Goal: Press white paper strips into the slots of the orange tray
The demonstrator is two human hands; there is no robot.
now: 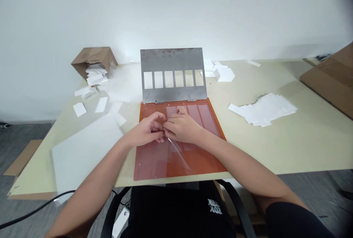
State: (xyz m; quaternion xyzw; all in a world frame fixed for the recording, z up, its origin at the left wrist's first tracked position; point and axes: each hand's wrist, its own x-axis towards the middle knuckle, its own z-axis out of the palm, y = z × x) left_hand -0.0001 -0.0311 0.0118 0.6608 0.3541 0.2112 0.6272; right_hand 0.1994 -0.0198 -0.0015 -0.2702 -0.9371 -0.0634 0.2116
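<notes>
Head view: left hand [146,131] and right hand [183,127] meet above orange panel [209,166]. Both grips narrow, fingertips pinched together on edge of clear plastic film [178,153]; film runs down from pinch, over panel's near half. Steel plate [173,59] with six rectangular windows stands tilted up, hinged at panel's far edge. Loose white cards [261,111] on tabletop [275,149], right of panel. More white cards [95,74] spill from tipped brown cardboard box [92,59], far left. Large white sheet [85,149] lies near left.
</notes>
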